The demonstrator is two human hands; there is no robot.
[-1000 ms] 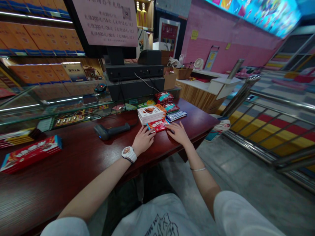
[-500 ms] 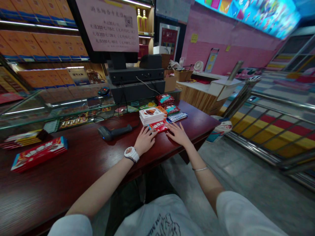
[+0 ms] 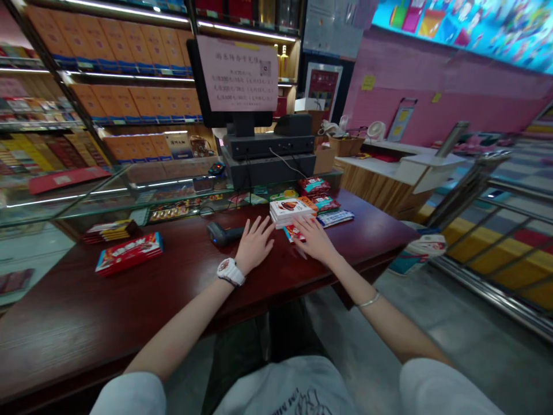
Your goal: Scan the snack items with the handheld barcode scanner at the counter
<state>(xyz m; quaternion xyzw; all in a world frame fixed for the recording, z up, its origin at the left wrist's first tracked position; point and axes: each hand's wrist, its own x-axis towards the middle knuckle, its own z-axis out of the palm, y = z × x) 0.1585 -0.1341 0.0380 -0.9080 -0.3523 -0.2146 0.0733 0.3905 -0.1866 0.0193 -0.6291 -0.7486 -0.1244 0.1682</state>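
Observation:
My left hand (image 3: 254, 246), a white watch at its wrist, is open with fingers spread, just above or on the tabletop. It hides part of the handle of a black barcode scanner (image 3: 219, 234). My right hand (image 3: 316, 239) is open and flat over a red snack packet (image 3: 294, 233), covering most of it. Whether its fingertips touch the white boxes (image 3: 286, 208) stacked behind, I cannot tell. Beyond that hand lie a blue-and-white packet (image 3: 336, 217) and a pile of red and teal snack bags (image 3: 314, 185).
On the dark red table (image 3: 181, 300), red packets (image 3: 129, 252) and yellow-brown bars (image 3: 110, 230) lie stacked at the left. A glass display case (image 3: 173, 199) and a monitor (image 3: 237, 86) stand behind. To the right is a metal railing (image 3: 518, 204).
The view has swung left. My left hand has come off the red packet toward the scanner, fingers spreading. My right hand has moved further over the packet.

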